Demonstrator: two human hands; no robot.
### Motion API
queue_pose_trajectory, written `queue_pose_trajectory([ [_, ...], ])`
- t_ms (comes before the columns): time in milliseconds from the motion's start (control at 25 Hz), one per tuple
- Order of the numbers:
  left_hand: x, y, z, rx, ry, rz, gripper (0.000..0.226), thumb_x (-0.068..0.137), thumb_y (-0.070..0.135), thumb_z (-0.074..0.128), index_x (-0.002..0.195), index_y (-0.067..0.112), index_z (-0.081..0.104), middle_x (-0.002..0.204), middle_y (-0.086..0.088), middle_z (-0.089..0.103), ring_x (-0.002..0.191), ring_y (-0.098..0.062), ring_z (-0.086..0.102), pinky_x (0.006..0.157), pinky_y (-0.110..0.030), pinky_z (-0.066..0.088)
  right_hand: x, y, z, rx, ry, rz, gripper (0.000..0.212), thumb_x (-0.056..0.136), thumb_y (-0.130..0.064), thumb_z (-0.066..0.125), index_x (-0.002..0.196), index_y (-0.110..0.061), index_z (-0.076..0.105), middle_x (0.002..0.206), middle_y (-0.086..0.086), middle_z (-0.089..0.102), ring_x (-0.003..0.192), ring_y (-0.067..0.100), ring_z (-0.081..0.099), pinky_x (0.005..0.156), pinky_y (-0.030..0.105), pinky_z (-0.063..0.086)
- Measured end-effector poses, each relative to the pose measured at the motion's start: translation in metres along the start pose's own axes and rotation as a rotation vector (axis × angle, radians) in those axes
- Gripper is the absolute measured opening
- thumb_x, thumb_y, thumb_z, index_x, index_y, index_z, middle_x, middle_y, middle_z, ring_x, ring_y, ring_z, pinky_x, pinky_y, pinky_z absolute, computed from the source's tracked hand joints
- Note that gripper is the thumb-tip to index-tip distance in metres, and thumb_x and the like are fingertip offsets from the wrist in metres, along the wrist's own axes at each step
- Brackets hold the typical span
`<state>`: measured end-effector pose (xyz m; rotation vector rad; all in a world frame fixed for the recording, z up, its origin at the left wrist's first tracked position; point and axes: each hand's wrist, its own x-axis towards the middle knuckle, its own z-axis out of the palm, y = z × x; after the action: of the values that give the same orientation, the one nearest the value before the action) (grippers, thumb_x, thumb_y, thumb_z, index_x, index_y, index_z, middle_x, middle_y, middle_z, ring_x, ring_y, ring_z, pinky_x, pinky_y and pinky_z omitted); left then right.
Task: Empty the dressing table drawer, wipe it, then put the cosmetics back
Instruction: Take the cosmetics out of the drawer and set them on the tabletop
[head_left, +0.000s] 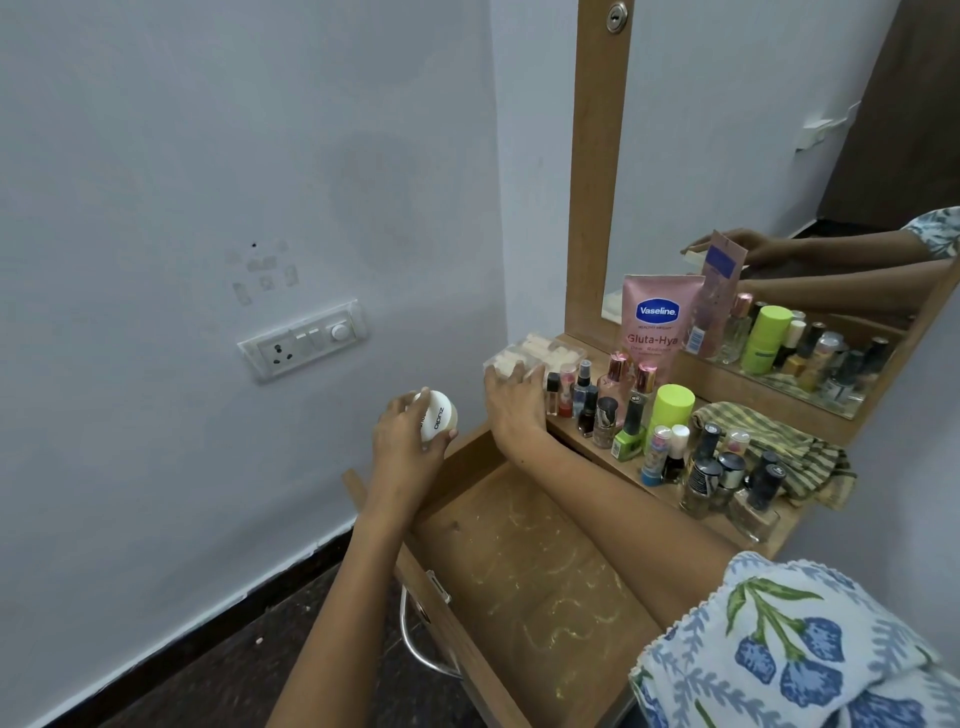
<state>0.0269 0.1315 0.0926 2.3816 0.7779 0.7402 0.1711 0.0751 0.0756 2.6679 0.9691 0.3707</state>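
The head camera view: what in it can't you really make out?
- Clear box: the right hand covers its near side, so the grip and the contents are unclear.
- White jar: the left hand hides most of it; only part of the lettering shows.
- Small bottles: labels too small to read.
- Drawer: the forearm and sleeve cover its right side.
- Cloth: bottles hide its front edge.

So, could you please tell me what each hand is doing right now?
Left hand: grips the white jar.
Right hand: fingers on the clear box; grip unclear.
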Motion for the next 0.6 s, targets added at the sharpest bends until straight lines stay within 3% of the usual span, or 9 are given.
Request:
queue_pose_trajectory([
  [160, 0.005, 0.002, 0.002, 0.012, -0.007, 0.001, 0.055, 0.085, 0.02, 0.069, 0.135, 0.006, 0.05, 0.136, -0.015, 0.049, 0.123, -0.032, 0.046, 0.102, -0.04, 0.038, 0.007, -0.004, -0.002, -0.116, -0.071, -0.028, 0.044, 0.094, -0.033, 0.05, 0.133, -0.012, 0.051, 0.136, 0.01, 0.05, 0.135, 0.038, 0.036, 0.104, 0.053, 0.03],
  [240, 0.007, 0.004, 0.003, 0.016, -0.012, 0.014, 0.055, 0.085, 0.02, 0.069, 0.134, 0.006, 0.05, 0.136, -0.016, 0.049, 0.123, -0.033, 0.046, 0.102, -0.041, 0.038, 0.006, -0.005, -0.002, -0.105, -0.101, -0.016, 0.048, 0.097, -0.034, 0.046, 0.139, -0.013, 0.045, 0.146, 0.011, 0.04, 0.14, 0.039, 0.027, 0.109, 0.056, 0.024],
  [400, 0.018, 0.003, 0.002, 0.016, -0.014, 0.068, 0.053, 0.084, 0.019, 0.07, 0.132, 0.005, 0.053, 0.133, -0.016, 0.052, 0.119, -0.033, 0.049, 0.097, -0.036, 0.039, -0.011, -0.004, -0.002, 0.125, -0.046, -0.004, 0.066, 0.102, -0.034, 0.034, 0.15, -0.004, 0.001, 0.159, 0.019, 0.003, 0.147, 0.035, 0.003, 0.118, 0.049, 0.001],
  [600, 0.051, 0.017, 0.019, 0.029, -0.1, 0.146, 0.05, 0.085, 0.025, 0.069, 0.13, 0.008, 0.055, 0.128, -0.015, 0.054, 0.113, -0.031, 0.052, 0.087, -0.029, 0.039, -0.088, 0.001, 0.019, 0.594, 0.111, -0.106, 0.057, 0.101, -0.031, 0.038, 0.15, -0.009, 0.019, 0.159, 0.013, 0.012, 0.147, 0.028, 0.01, 0.119, 0.043, 0.009],
])
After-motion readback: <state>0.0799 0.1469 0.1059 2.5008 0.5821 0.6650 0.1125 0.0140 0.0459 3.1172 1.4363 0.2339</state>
